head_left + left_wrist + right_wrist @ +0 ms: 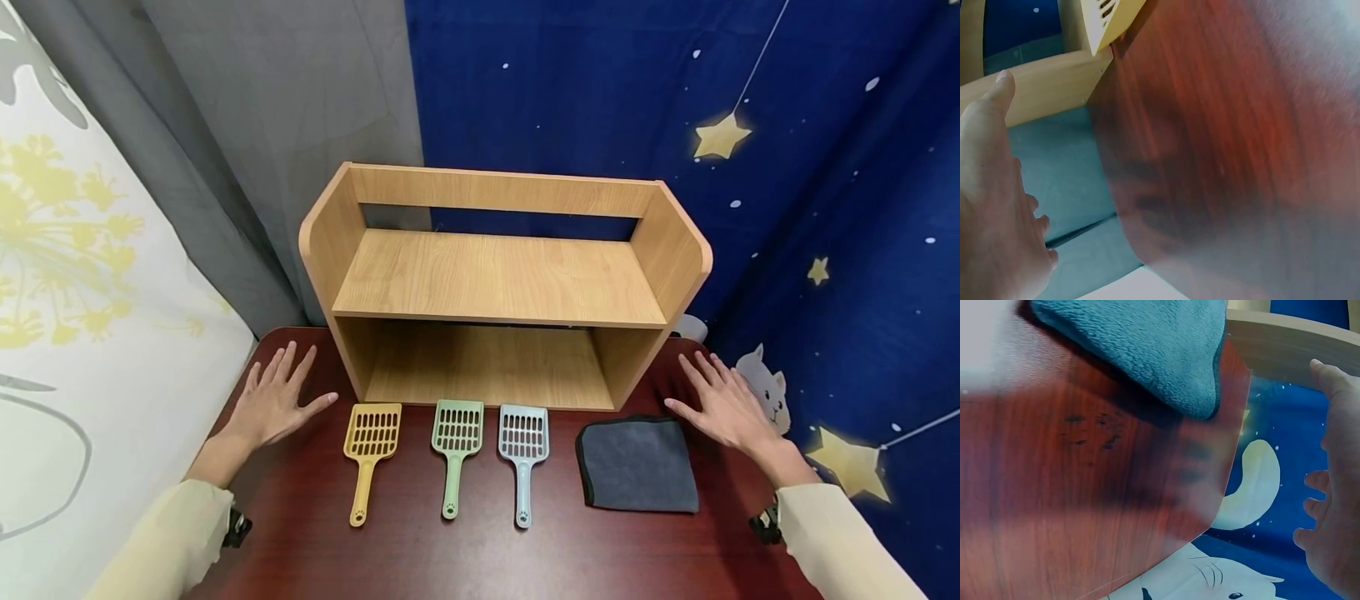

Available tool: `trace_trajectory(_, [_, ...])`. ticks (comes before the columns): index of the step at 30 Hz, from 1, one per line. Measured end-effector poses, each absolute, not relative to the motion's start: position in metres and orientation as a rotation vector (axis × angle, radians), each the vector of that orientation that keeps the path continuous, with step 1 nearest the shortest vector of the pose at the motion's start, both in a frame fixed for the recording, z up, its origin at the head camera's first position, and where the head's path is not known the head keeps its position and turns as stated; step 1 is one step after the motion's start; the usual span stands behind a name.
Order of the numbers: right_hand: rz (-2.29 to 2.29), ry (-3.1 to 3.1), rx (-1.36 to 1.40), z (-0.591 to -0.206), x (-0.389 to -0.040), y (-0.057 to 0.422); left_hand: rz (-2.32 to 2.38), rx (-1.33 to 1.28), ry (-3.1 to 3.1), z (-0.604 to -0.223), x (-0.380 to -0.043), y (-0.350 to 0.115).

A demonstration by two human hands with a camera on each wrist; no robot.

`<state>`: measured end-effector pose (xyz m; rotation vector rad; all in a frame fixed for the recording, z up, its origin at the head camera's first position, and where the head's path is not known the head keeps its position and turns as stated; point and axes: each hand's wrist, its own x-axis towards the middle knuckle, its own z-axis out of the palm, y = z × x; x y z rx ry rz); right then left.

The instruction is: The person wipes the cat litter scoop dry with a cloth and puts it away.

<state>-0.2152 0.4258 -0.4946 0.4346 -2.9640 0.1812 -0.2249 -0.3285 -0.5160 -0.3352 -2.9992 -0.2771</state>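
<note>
Three cat litter scoops lie in a row before a wooden shelf (498, 279), handles toward me: a yellow scoop (363, 471), a green scoop (452, 479) and a light blue scoop (523, 483). To their right lies a folded grey cloth (637, 465). My left hand (272, 407), fingers spread, is at the table's left side, left of the yellow scoop and holding nothing. On the right side my right hand (726, 408) is spread likewise, just beyond the cloth, with nothing in it. In the left wrist view the yellow scoop (1110, 22) shows near the shelf's end.
The shelf has an upper board and a lower compartment, and stands at the back of the dark red table (442, 558). Behind it hang a grey curtain (300, 92) and a blue star-patterned curtain (585, 92). A white patterned cloth (112, 333) hangs at the left.
</note>
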Motion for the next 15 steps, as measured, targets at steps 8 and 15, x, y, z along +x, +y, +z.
trace_trajectory(8, [0.165,-2.893,0.539,-0.503,-0.205,0.423,-0.368,-0.343,-2.978,-0.528,-0.204,-0.314])
trace_trajectory(15, [0.204,-2.868,0.576,-0.509,-0.19,0.41,-0.396,-0.354,-2.948,-0.536,-0.186,-0.301])
